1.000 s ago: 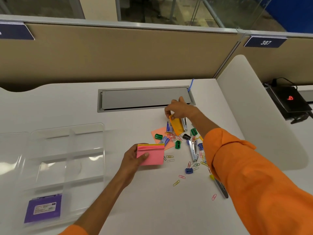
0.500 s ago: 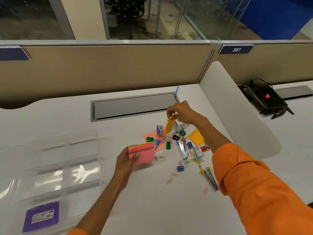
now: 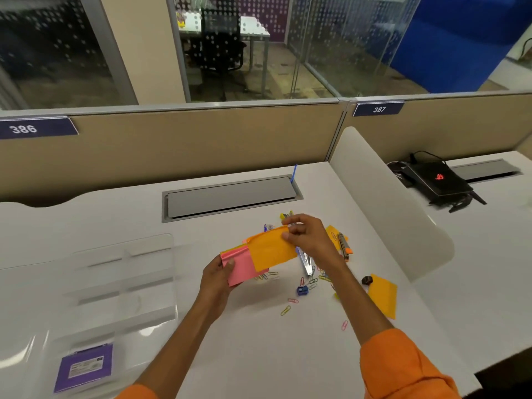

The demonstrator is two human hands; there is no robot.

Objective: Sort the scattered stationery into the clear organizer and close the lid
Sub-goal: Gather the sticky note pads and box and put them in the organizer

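Head view: left hand [image 3: 217, 279] gripping pink sticky pad [image 3: 240, 267]; right hand [image 3: 306, 237] pinching orange sheet [image 3: 272, 250], laying it over pad, above scattered paper clips [image 3: 290, 305].

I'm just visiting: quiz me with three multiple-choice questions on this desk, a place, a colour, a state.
1. Where is the purple packet? A in the organizer B in a hand C on the floor
2. The note pinched by the right hand is? A green B orange C white
3. The left hand is? A flat B gripping the pink pad C pointing
A, it lies in a compartment; B, orange sheet pinched; B, thumb clamps the pad.
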